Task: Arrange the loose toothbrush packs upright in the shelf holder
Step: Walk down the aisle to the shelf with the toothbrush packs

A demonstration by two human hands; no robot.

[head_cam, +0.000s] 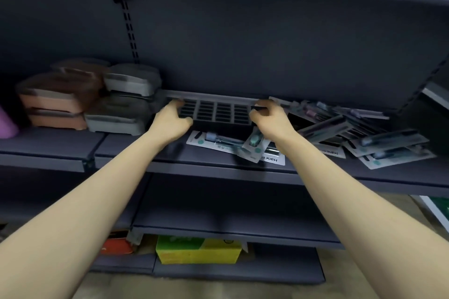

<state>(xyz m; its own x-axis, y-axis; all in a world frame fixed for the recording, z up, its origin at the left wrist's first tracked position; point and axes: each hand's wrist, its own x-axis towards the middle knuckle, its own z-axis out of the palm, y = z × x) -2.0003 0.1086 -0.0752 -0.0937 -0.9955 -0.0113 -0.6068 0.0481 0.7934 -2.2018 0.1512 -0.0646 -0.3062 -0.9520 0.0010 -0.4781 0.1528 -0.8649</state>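
- Dark grey store shelving all around, middle shelf (218,167) at arm height, back panel bare above it
- Slotted black holder (215,111) standing at the far side of that shelf, grid of empty compartments facing near, pale rail (211,97) along its top edge
- Left hand (170,122) at the holder's left end, thumb on the near face, fingers (175,104) curled over the top left corner by the rail; gripping the holder's edge, as far as the blur allows
- Right hand (267,119) at the holder's right end, fingers (261,105) bent over the top right corner, clasped on it in the same way
- Green-headed toothbrush pack (254,144) tilted under the right wrist, just beside it; cannot tell whether held or only leaning there
- Flat toothbrush pack (209,139) lying on the shelf just near of the holder, between the two wrists, card face up
- Loose heap of toothbrush packs (359,133) to the right of the holder, overlapping at all angles, some flat, some propped on one another, none upright in the holder
- Stacked grey trays (124,104) just left of the holder, brown and peach trays (58,99) further left, pink object (7,124) at the left edge
- Lower shelf (230,226) bare on top; yellow-green box (196,250) and orange box (116,245) beneath it, near the floor
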